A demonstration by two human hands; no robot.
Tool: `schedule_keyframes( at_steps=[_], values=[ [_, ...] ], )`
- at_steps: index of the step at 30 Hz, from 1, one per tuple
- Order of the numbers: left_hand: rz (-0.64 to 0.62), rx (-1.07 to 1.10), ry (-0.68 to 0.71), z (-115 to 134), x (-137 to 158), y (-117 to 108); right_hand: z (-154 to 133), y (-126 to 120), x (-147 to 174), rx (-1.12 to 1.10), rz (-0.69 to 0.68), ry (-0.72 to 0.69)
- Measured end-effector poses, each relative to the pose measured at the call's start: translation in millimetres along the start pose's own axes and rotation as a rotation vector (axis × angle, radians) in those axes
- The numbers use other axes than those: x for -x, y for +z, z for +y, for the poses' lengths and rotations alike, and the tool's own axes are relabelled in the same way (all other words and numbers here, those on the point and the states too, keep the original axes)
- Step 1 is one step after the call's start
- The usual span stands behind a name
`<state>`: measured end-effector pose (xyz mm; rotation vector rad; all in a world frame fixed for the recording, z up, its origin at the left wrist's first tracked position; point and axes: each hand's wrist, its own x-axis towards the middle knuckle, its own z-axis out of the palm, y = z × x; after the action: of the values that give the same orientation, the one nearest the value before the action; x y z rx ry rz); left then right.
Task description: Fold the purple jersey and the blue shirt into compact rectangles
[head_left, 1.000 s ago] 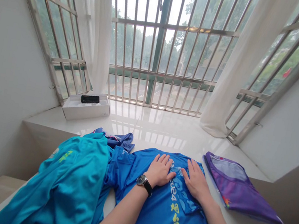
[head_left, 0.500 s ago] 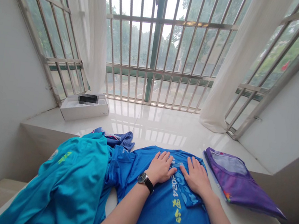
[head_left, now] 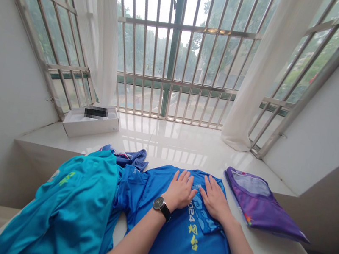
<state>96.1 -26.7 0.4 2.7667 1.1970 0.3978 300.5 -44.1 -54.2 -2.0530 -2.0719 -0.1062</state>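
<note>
A blue T-shirt (head_left: 167,238) lies spread on the white sill, with white and yellow lettering down its middle. Its right sleeve (head_left: 206,218) is folded inward over the body, while the left sleeve (head_left: 132,185) sticks out to the side. My left hand (head_left: 180,189) rests flat near the collar, fingers stretched out, a black-strapped watch on the wrist. Beside it, my right hand (head_left: 214,198) lies flat across the folded-in part, fingers extended. Neither hand grips the cloth.
A teal garment (head_left: 73,206) lies at the left, partly beside a bunched dark blue garment (head_left: 132,157). On the right is a folded purple garment (head_left: 263,206). A white box (head_left: 92,125) stands at the back left, before a barred window (head_left: 174,59) with white curtains (head_left: 254,80).
The whole view has shifted slightly, so everything sits a little further left. Both hands stay flat on the blue T-shirt, my right fingers slightly closer to my left hand.
</note>
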Motion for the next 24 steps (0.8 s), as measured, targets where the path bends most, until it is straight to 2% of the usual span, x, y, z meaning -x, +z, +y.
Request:
schedule_keyframes(
  at_steps=[4, 9, 16, 21, 24],
  values=[
    [-0.003, 0.019, 0.106, 18.5, 1.4, 0.9, 4.3, 3.4, -2.5, 0.016, -0.024, -0.003],
    [-0.06, 0.066, 0.109, 22.1, 5.0, 9.0, 8.0, -1.5, -4.0, -0.04, 0.041, 0.025],
    [-0.082, 0.059, 0.089, 17.4, 5.9, 5.9, 4.1, -10.6, -3.6, 0.035, -0.135, 0.146],
    [-0.072, 0.068, 0.089, 15.9, 6.1, 7.0, 12.3, -12.4, -6.7, 0.062, -0.104, 0.218],
    [-0.064, 0.071, 0.086, 15.3, 5.4, 9.0, 13.1, -16.0, -6.7, 0.089, -0.02, 0.192]
  ],
)
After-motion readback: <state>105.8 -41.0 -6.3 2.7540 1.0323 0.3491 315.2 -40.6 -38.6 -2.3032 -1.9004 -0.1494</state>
